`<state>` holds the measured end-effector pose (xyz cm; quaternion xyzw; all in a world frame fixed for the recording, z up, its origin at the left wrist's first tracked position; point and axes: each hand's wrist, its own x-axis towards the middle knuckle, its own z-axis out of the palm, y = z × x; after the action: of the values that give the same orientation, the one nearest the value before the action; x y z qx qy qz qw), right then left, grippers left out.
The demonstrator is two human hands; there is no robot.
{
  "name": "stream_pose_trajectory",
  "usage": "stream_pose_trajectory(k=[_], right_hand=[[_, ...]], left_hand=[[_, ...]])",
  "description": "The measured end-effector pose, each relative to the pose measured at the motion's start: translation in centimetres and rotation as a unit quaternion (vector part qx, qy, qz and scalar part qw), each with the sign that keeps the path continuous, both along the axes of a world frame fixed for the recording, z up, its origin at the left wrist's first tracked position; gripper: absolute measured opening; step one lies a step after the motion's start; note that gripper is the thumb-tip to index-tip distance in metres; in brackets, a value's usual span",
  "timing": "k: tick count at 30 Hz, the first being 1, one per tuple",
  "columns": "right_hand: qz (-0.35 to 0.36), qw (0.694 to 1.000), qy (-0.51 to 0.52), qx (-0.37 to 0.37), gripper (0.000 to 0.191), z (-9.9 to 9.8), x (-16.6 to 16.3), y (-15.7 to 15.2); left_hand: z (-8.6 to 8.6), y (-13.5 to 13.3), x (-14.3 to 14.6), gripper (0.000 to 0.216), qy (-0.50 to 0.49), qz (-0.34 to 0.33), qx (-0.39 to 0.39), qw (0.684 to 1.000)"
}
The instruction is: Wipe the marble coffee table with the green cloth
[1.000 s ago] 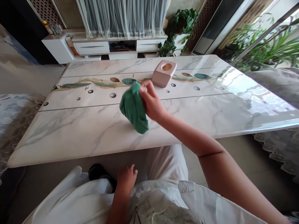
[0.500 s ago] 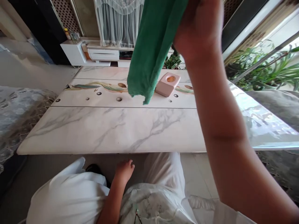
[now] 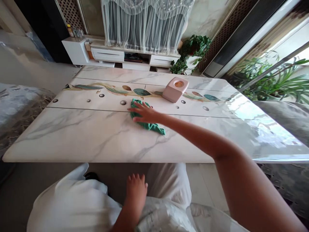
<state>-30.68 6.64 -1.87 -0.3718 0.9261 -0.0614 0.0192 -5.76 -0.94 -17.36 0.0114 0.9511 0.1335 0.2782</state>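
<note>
My right hand [image 3: 146,113] lies palm down on a crumpled green cloth [image 3: 153,126], its fingers spread and stretched over it. The cloth rests on the marble-patterned table [image 3: 96,135], with one twisted end trailing toward the near edge. Part of it is hidden beneath my palm. Just beyond, to the right, stands a pale pink tissue box [image 3: 174,91] with a round orange-toned opening. Below the table edge, my left hand [image 3: 137,188] hovers over my lap, holding nothing, its fingers slightly apart.
A white TV cabinet [image 3: 108,54] stands behind the table, with a lace-covered screen [image 3: 145,29] above it. Potted plants [image 3: 195,46] are at the back right, and more greenery [image 3: 277,77] is by the window. A patterned sofa [image 3: 21,100] sits at the left.
My right hand has come down from high up with the hanging green cloth, which now lies bunched on the table under it. My left hand has shifted slightly right, its fingers more visible.
</note>
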Motion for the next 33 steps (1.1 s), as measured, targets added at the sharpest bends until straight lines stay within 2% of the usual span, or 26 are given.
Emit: stream_pose_trajectory(k=[2,3,6,9,13,17,22,24,25,27,29,31,33], right_hand=[[-0.048,0.998,0.036,0.017,0.064,-3.9,-0.8,-0.2],[-0.071,0.996,0.053,0.007,0.061,-5.1,-1.4,-0.2],[-0.124,0.988,0.088,-0.036,0.054,-6.5,-4.0,-0.3],[-0.131,0.983,0.114,-0.063,0.049,-5.8,-7.5,-0.9],[-0.157,0.973,0.131,-0.106,0.050,-4.6,-12.8,-2.3],[-0.207,0.956,0.128,-0.161,0.051,-4.1,-18.2,-3.5],[-0.188,0.938,0.125,-0.262,0.044,-3.4,-23.5,-5.5],[-0.221,0.927,0.116,-0.279,0.043,-2.5,-24.9,-6.7],[-0.249,0.925,0.112,-0.265,0.040,-2.0,-25.2,-7.4],[-0.300,0.921,0.109,-0.222,0.037,-1.2,-24.6,-9.1],[-0.281,0.935,0.101,-0.191,0.039,-1.3,-21.6,-10.6],[-0.173,0.968,0.083,-0.158,0.040,-2.5,-16.2,-11.7],[-0.011,0.992,0.065,-0.111,0.036,-4.3,-9.7,-12.0]], left_hand=[[0.2,1.1,0.9,0.049,-0.024,-0.026,0.042,0.998],[0.0,1.5,1.3,0.048,-0.042,-0.047,0.075,0.995],[-1.2,2.0,2.0,0.045,-0.076,-0.072,0.138,0.985],[-2.7,1.3,1.8,0.050,-0.062,-0.004,0.078,0.995],[-4.3,-0.5,1.6,0.052,0.008,0.065,0.004,0.998],[-5.2,-1.6,2.2,0.049,0.025,0.072,0.010,0.997],[-5.5,-1.9,2.5,0.053,-0.015,0.083,0.027,0.996],[-5.5,-1.9,2.3,0.054,-0.014,0.092,0.021,0.995],[-5.4,-1.9,2.1,0.055,-0.013,0.095,0.021,0.995],[-5.2,-1.7,1.9,0.054,-0.016,0.096,0.031,0.995],[-4.8,-1.2,1.5,0.053,-0.018,0.095,0.046,0.994],[-4.3,-0.7,1.1,0.050,-0.011,0.093,0.056,0.994],[-3.8,-0.6,0.5,0.049,0.000,0.089,0.058,0.994]])
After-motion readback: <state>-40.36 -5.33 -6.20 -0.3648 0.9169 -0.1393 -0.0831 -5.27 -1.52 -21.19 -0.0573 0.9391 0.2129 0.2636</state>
